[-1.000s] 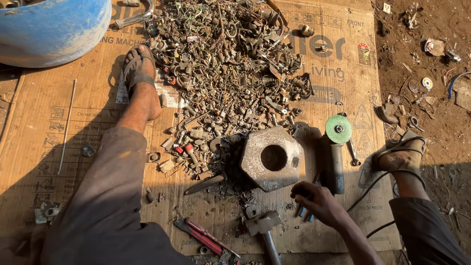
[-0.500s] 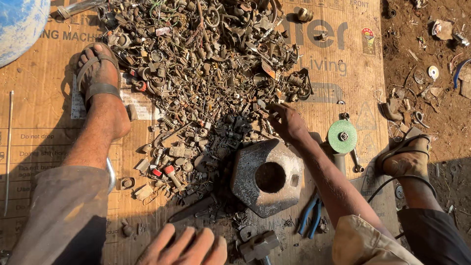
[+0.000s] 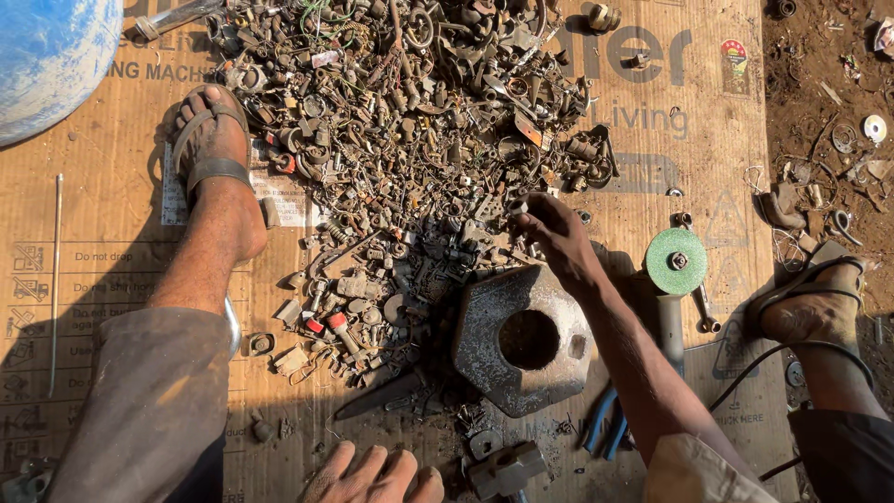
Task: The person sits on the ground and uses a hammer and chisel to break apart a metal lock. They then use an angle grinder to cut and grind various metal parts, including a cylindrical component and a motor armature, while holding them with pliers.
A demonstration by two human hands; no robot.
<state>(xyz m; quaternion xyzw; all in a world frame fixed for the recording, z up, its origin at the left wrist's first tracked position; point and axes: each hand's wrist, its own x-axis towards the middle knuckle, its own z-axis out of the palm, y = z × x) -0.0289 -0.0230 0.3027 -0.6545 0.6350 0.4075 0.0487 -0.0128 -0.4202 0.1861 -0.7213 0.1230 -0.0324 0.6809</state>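
On the flattened cardboard sheet (image 3: 112, 270) that covers the dirt, the head view looks down between the person's two sandalled feet at a wide heap of rusty scrap metal (image 3: 410, 121): bolts, nuts, springs, rings and bent bits of wire. The right hand (image 3: 549, 233) reaches forward into the near edge of that heap, its grip narrowed, fingertips pinched on a small dark metal piece (image 3: 518, 207) too small to tell apart from the rest. Just behind the wrist sits a heavy grey metal block (image 3: 521, 340) with angled sides and a round hole through its middle. To its right lies an angle grinder with a green disc (image 3: 676, 262), and blue-handled pliers (image 3: 601, 424) lie beside the forearm. The left hand (image 3: 372, 477) rests flat at the bottom edge, fingers spread and holding nothing, close to a hammer head (image 3: 507, 469). A long thin rod (image 3: 54, 279) lies at the far left, and part of a blue round container (image 3: 47, 56) shows in the upper left corner.
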